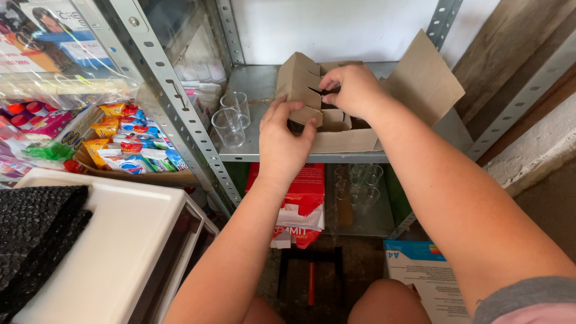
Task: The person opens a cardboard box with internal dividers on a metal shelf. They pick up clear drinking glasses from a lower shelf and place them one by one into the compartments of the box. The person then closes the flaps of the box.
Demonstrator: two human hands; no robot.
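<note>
An open brown cardboard box (414, 90) with inner cardboard dividers sits on a grey metal shelf (258, 90). My left hand (282, 141) pinches a divider flap at the box's front left corner. My right hand (354, 90) reaches down into the box among the dividers, its fingertips hidden inside. Two clear plastic cups (231, 120) stand on the shelf just left of the box.
Several clear glasses (357, 183) stand on the lower shelf beside a red and white package (300, 204). A cardboard tray of colourful snack packets (126, 144) lies left. A white appliance (120, 252) with a black bubble sheet sits at lower left. A paper ream box (426, 276) is on the floor.
</note>
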